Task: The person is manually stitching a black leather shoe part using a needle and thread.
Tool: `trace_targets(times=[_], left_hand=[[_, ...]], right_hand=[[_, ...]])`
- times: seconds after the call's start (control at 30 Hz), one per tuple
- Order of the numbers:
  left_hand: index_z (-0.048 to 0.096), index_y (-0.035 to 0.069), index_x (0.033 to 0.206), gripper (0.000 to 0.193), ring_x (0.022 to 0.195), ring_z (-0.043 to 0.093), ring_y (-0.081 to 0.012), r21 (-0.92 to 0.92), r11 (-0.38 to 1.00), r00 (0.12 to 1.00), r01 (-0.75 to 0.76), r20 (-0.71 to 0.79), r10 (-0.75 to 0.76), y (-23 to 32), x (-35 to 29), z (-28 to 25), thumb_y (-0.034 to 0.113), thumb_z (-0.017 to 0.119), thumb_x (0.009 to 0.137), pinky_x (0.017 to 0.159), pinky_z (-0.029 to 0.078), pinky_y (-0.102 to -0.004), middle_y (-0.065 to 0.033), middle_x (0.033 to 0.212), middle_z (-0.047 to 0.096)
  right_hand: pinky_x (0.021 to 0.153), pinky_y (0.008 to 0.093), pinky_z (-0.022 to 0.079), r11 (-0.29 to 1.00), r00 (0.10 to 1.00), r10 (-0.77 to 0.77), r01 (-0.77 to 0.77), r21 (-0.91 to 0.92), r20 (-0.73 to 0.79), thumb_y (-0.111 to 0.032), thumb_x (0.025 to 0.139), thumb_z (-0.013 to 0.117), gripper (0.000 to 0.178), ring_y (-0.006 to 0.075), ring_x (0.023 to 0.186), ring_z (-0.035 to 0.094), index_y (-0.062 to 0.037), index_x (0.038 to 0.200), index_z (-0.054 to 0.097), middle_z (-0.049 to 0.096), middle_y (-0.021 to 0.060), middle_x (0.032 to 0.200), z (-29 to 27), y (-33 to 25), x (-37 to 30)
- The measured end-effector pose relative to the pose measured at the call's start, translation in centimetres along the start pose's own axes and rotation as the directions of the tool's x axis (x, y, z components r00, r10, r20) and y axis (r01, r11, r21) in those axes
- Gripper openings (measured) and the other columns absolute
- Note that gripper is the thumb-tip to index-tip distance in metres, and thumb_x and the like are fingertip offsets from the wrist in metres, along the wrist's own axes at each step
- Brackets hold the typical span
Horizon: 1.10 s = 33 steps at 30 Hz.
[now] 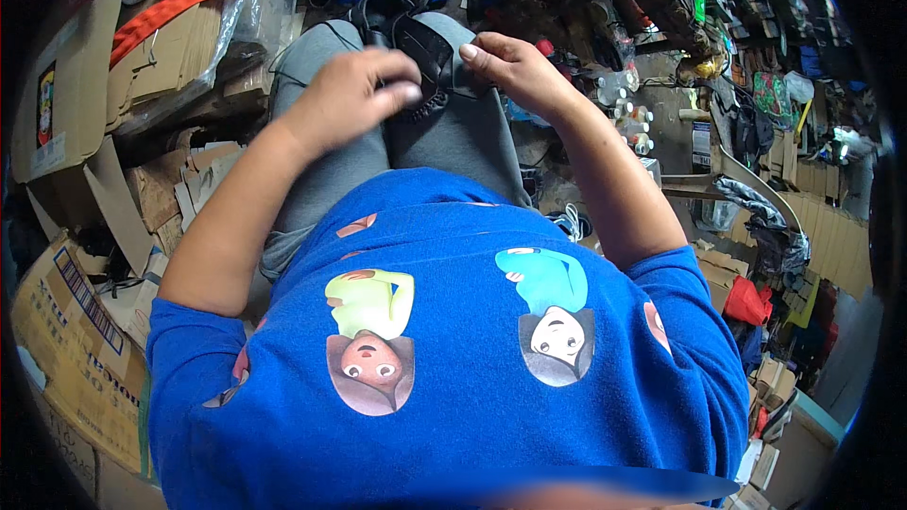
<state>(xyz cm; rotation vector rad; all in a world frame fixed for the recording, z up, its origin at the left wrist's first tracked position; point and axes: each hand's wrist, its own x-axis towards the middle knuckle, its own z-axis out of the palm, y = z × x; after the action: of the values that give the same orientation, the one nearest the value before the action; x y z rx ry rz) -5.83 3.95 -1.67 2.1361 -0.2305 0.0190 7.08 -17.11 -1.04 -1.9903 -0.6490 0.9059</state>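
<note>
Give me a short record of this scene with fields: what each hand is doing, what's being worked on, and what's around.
left hand: curled on the black piece, fingers bent over its edge
right hand: pinching the piece's other side
black piece: dark leather-like part resting on the grey-trousered knees
left side: flattened cardboard boxes, orange strap
right side: small bottles, cluttered floor

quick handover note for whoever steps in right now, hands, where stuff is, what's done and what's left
Left hand: closed over the dark leather piece, fingers curled on its lower edge.
Right hand: pinching the piece's right side, thumb on top.
The piece rests on the knees, on grey trousers. Small bottles sit on the floor to the right, cardboard boxes to the left.
Done: piece is held in both hands on the lap.
Left: hard to tell; the hands hide most of the piece, and no tool shows.
</note>
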Motion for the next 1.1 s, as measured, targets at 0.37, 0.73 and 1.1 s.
trace_targets(times=[0.37,0.73,1.1], left_hand=[[0.062,0.005,0.084,0.021,0.087,0.055,-0.0248,0.118,0.993,0.992,-0.03,0.128,0.015,-2.3,6.2,1.6,0.023,0.069,0.077,0.077,0.044,-0.0334,-0.01,0.089,0.054],[0.063,0.004,0.081,0.019,0.085,0.058,-0.0183,0.049,0.983,0.929,0.177,0.322,-0.184,-1.6,7.3,0.1,0.021,0.07,0.076,0.076,0.045,-0.033,-0.0079,0.083,0.06],[0.068,0.001,0.098,0.022,0.089,0.062,-0.0154,-0.237,0.947,0.843,0.217,0.535,-0.059,-2.9,8.2,-1.2,0.007,0.063,0.077,0.088,0.046,-0.0298,-0.0065,0.091,0.068]], right_hand=[[0.064,0.0338,0.046,0.955,0.975,-0.044,0.105,-0.279,0.217,-0.026,0.087,0.059,0.027,0.0165,0.065,0.055,0.0011,0.087,0.062,0.06,0.0154,0.07,0.5,-1.5,-1.7],[0.058,0.0233,0.038,0.971,0.999,0.036,-0.034,0.238,-0.006,-0.021,0.091,0.061,0.025,0.0047,0.066,0.044,-0.0009,0.076,0.057,0.05,-0.0058,0.067,-2.8,-3.5,-8.1],[0.068,0.0338,0.049,0.902,0.976,-0.207,0.166,-0.399,-0.062,-0.007,0.078,0.064,0.025,0.025,0.076,0.061,-0.0125,0.102,0.07,0.06,0.0114,0.081,0.2,-2.0,-4.0]])
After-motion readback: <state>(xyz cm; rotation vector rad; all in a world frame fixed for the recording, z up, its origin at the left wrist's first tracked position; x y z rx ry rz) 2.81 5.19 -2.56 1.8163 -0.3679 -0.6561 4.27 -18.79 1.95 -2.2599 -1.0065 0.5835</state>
